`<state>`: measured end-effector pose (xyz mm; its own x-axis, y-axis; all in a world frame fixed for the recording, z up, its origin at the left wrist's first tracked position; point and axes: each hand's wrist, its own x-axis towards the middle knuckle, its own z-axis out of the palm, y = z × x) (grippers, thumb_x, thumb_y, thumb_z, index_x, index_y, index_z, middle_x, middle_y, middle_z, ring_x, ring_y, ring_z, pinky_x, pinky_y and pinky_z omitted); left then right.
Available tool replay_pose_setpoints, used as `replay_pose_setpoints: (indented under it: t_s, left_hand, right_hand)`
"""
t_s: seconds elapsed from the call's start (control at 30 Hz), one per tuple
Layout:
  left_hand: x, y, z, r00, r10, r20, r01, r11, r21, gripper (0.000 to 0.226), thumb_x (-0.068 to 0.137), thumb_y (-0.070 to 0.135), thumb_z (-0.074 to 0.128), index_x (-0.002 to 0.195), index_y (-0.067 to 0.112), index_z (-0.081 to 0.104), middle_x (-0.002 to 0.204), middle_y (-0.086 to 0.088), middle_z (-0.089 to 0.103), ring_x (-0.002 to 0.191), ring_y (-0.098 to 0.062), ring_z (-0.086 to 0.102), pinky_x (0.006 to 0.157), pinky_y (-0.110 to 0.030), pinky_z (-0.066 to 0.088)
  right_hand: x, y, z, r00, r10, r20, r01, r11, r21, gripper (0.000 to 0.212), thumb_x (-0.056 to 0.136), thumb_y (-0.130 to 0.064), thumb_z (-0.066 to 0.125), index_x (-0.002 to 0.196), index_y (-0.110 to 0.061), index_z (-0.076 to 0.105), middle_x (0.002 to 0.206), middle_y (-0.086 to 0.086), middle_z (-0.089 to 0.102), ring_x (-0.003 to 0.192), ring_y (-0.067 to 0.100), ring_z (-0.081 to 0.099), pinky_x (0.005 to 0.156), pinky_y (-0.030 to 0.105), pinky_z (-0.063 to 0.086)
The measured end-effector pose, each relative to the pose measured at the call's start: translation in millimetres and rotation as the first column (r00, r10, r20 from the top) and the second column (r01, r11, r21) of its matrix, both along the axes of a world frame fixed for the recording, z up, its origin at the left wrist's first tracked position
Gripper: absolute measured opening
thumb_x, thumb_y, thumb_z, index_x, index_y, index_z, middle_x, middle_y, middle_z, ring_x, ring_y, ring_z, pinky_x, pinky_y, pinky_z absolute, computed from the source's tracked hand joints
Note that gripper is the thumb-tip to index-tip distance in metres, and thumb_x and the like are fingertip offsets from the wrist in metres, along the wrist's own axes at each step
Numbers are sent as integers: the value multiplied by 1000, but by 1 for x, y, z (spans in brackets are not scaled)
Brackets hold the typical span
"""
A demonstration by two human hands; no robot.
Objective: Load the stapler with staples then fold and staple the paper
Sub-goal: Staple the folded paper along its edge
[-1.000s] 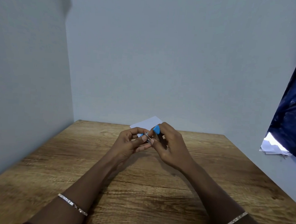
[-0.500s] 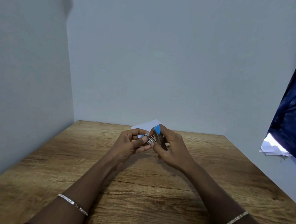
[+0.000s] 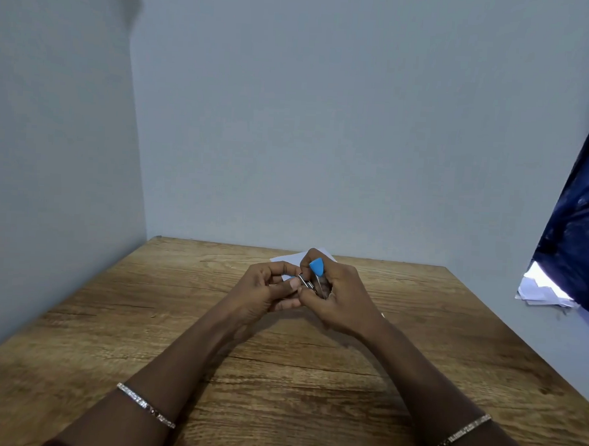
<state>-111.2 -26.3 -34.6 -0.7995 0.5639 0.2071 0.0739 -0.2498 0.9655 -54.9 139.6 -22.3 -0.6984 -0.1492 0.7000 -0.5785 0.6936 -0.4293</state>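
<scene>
A small stapler [image 3: 316, 267] with a blue cap and a metal channel is held up above the wooden table [image 3: 278, 375]. My right hand [image 3: 342, 297] is wrapped around it, with the blue top raised. My left hand [image 3: 265, 289] pinches at the metal front end of the stapler with thumb and fingers; whether it holds staples is hidden. A white sheet of paper [image 3: 293, 257] lies flat on the table just behind both hands, mostly covered by them.
Grey walls close the table at the left and back. At the right, beyond the table edge, hangs a dark blue cloth [image 3: 580, 220] with crumpled white paper [image 3: 542, 290] below it. Each wrist bears a thin bracelet.
Both hands have stayed together over the table's far middle. The blue top of the stapler has tipped up and more of the metal channel shows between the hands.
</scene>
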Motion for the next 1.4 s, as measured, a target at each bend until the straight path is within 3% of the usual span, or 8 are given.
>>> replay_pose_setpoints:
  t_s: [0.17, 0.33, 0.47, 0.73, 1.03, 1.2, 1.3, 1.4]
  left_hand:
    - [-1, 0, 0, 999, -15, 32, 13, 999, 49, 21, 95, -1, 61, 113, -13, 64, 98, -28, 64, 90, -30, 68, 72, -24, 62]
    - [-3, 0, 0, 996, -16, 88, 4, 990, 141, 12, 92, -1, 64, 102, -5, 68, 82, -16, 77, 73, -18, 77, 68, -23, 62]
    - [-6, -1, 0, 994, 23, 103, -42, 982, 183, 9, 91, -1, 65, 98, -2, 70, 86, -18, 78, 78, -23, 78, 71, -24, 63]
    - [-4, -1, 1, 994, 90, 65, -99, 984, 148, 12, 91, 2, 68, 95, 9, 78, 82, -21, 75, 82, -41, 77, 71, -32, 65]
    - [-6, -3, 8, 979, 202, 9, -200, 960, 194, 22, 94, 12, 67, 111, -1, 73, 101, -15, 78, 102, -24, 75, 82, -29, 62]
    - [-8, -7, 8, 956, 285, -73, -268, 946, 182, 20, 96, -1, 62, 113, -5, 70, 98, -29, 72, 101, -25, 76, 89, -29, 60]
    - [-7, -5, 8, 955, 288, -64, -272, 944, 188, 27, 95, -8, 60, 120, -3, 67, 70, -10, 46, 96, -28, 77, 88, -31, 61]
    - [-7, -4, 10, 957, 283, -64, -266, 945, 191, 33, 92, -11, 63, 122, 2, 67, 99, -14, 54, 94, -32, 77, 87, -33, 61]
  right_hand:
    - [1, 0, 1, 999, 4, 37, -2, 999, -43, 15, 85, -30, 64, 88, -28, 50, 67, -9, 52, 54, 8, 47, 53, 15, 36]
    - [5, 1, 5, 980, 56, 193, -7, 969, -249, 32, 84, -39, 71, 108, -33, 50, 78, 11, 62, 50, 35, 63, 41, 46, 56]
    - [4, 3, 7, 929, 190, 319, -23, 887, -460, 24, 88, -40, 71, 104, -22, 63, 88, 9, 64, 63, 30, 69, 57, 59, 62]
    - [2, 1, 11, 806, 379, 455, 66, 706, -706, 29, 89, -38, 67, 101, -12, 67, 90, 9, 74, 69, 16, 69, 60, 27, 54]
    - [2, 13, 16, 677, 616, 404, 251, 323, -912, 15, 98, -13, 60, 108, -2, 64, 87, 16, 72, 69, 22, 70, 64, 31, 63]
    - [-2, 19, 12, 688, 554, 468, 297, 373, -879, 21, 100, -18, 59, 92, -2, 70, 77, 11, 66, 67, 17, 66, 70, 36, 63]
    - [-3, 16, 8, 708, 496, 503, 287, 449, -846, 24, 103, -19, 56, 91, -4, 70, 74, 7, 65, 62, 13, 64, 65, 31, 63]
    - [-5, 13, 5, 726, 486, 487, 254, 468, -847, 23, 104, -17, 55, 98, -1, 70, 72, 5, 64, 60, 12, 62, 65, 28, 60]
